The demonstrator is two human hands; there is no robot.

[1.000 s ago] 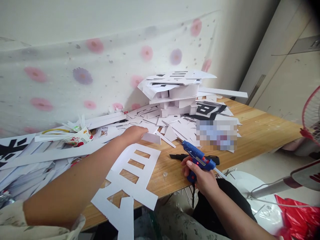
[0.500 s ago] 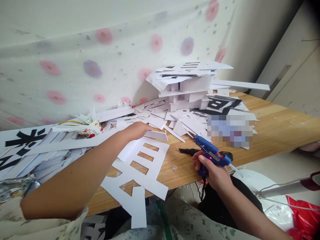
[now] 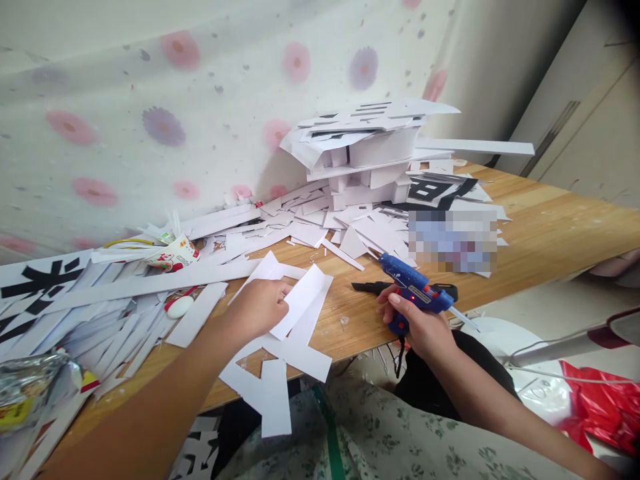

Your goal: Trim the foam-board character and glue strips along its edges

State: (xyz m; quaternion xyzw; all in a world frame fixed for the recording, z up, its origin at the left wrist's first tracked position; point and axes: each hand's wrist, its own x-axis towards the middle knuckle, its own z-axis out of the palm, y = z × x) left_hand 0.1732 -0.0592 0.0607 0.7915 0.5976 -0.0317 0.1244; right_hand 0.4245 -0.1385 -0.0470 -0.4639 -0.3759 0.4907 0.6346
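My left hand point(image 3: 260, 308) has its fingers closed on the edge of a white foam board strip point(image 3: 303, 300). That strip stands tilted over a large white cut-out character point(image 3: 277, 393), which lies on the wooden table and reaches past its front edge. In my right hand point(image 3: 423, 320) is a blue glue gun point(image 3: 413, 287), its nozzle pointing up and left and a clear glue stick showing at its rear. A black utility knife point(image 3: 367, 287) lies on the table behind the glue gun.
White offcuts point(image 3: 305, 220) cover the back of the wooden table point(image 3: 550, 227). Behind them stands a stack of white built pieces point(image 3: 370, 153). A paper cup point(image 3: 177, 253) and long white strips point(image 3: 130, 333) are at left. Red plastic point(image 3: 605, 400) lies low at right.
My left hand has come back toward me, and the strip now stands tilted over the cut-out, hiding its slots. The glue gun stays in my right hand. The view has shifted slightly.
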